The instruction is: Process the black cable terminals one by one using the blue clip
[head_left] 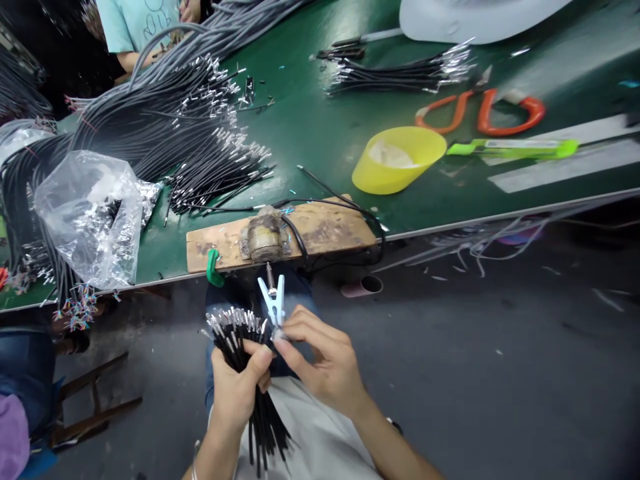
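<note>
Figure: wire-picking step. My left hand (pixel 235 390) grips the bundle of black wires (pixel 245 360) upright below the bench edge; my right hand (pixel 325 363) pinches a white clip (pixel 273 300) beside their tips. Next, I judge, calls for isolating one wire end.
</note>
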Demonstrator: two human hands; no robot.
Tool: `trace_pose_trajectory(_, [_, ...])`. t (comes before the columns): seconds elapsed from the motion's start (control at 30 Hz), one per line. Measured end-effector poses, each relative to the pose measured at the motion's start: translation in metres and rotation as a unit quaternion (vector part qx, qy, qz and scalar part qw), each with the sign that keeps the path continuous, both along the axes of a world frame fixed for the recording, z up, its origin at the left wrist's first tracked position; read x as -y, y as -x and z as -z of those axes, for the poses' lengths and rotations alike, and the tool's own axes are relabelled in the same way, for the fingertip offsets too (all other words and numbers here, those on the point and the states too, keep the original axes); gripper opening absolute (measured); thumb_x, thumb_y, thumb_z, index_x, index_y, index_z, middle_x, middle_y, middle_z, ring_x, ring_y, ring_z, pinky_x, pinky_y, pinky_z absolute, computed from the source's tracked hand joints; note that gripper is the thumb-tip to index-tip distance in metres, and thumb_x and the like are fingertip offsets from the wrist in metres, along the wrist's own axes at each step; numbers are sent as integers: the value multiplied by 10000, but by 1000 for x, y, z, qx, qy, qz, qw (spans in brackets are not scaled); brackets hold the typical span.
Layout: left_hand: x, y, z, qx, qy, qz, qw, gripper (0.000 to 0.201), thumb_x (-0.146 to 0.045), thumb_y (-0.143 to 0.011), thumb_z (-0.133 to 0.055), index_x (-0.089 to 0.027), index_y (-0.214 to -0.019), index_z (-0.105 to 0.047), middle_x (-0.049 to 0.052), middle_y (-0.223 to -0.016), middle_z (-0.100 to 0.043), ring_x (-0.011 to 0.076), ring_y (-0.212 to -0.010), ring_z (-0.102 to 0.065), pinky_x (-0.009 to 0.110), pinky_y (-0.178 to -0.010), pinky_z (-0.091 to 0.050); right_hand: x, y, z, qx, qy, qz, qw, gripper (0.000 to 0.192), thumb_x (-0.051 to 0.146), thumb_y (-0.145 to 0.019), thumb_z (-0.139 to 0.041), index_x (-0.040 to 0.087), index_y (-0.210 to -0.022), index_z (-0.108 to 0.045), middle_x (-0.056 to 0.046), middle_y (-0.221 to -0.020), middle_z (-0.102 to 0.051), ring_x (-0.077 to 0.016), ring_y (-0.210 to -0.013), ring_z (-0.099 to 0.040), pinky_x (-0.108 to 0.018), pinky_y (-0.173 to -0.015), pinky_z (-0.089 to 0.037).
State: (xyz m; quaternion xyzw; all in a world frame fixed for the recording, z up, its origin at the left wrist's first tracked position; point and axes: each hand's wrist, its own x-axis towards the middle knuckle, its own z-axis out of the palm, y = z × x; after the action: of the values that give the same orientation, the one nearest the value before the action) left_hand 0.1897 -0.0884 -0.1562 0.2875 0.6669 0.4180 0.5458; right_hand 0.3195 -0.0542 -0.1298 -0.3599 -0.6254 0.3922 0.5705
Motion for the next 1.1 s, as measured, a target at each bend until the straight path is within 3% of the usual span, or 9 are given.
trace_pose_trajectory(0.13, [2,0,14,47,23,-12,999,486,-672,-473,-665,-201,-438,-553,-63,-255,-343,56,-197,-275,226,-200,-267,-3,-2,2,6,6,48,999,164,88,-755,-557,188,-625,-545,6,-566,-529,-132,-536,-473,-283,-523,-399])
trace_pose_trajectory(0.23, [0,1,20,1,-6,-25,1000,511,-680,-467,-662,-207,-373,-493,-40,-256,-390,49,-191,-255,228,-193,-246,-4,-4,3,-1,22,71,997,132,101,-766,-547,192,-678,-584,-2,-588,-558,-141,-553,-491,-296,-551,-412])
trace_pose_trajectory(0.37, [-2,0,22,-54,-26,-37,998,547,-690,-480,-647,-216,-312,-431,-41,-222,-364,40,-176,-216,228,-191,-230,-3,-5,6,-6,21,16,1000,93,235,-811,-551,190,-770,-622,-37,-684,-603,-168,-639,-530,-315,-604,-436])
trace_pose_trajectory(0.47, [3,-4,12,0,-12,-21,1000,511,-691,-505,-632,-203,-400,-524,-51,-245,-349,45,-192,-241,225,-206,-244,-4,-5,7,-5,18,-46,999,215,387,-790,-586,177,-813,-628,-55,-724,-609,-181,-668,-534,-312,-595,-447])
trace_pose_trajectory(0.63, [11,-8,-15,-3,-28,-30,999,404,-563,-533,-699,-181,-489,-573,-50,-310,-388,67,-257,-328,228,-260,-287,-8,-7,6,25,8,6,1000,44,169,-791,-589,198,-824,-594,-34,-723,-596,-166,-677,-523,-300,-601,-448])
trace_pose_trajectory(0.83, [11,-11,-36,-82,-48,-77,993,192,-312,-595,-733,-155,-571,-626,-22,-455,-554,98,-396,-486,235,-415,-438,-3,-11,8,141,-168,41,975,262,-25,-736,-508,208,-835,-574,-34,-699,-580,-169,-662,-455,-315,-591,-417])
trace_pose_trajectory(0.9, [11,-12,-37,-110,-61,-88,988,164,-290,-601,-724,-151,-574,-642,-3,-500,-602,123,-453,-541,258,-484,-482,0,-10,10,159,-184,38,969,272,-40,-729,-487,197,-841,-559,-38,-695,-582,-171,-663,-453,-321,-600,-413])
trace_pose_trajectory(1.1, [10,-12,-38,-144,-81,-96,982,103,-238,-591,-726,-148,-582,-676,33,-576,-671,179,-576,-618,313,-624,-518,2,-6,10,55,-2,73,996,125,70,-774,-542,189,-742,-522,-7,-645,-511,-143,-610,-465,-275,-561,-398])
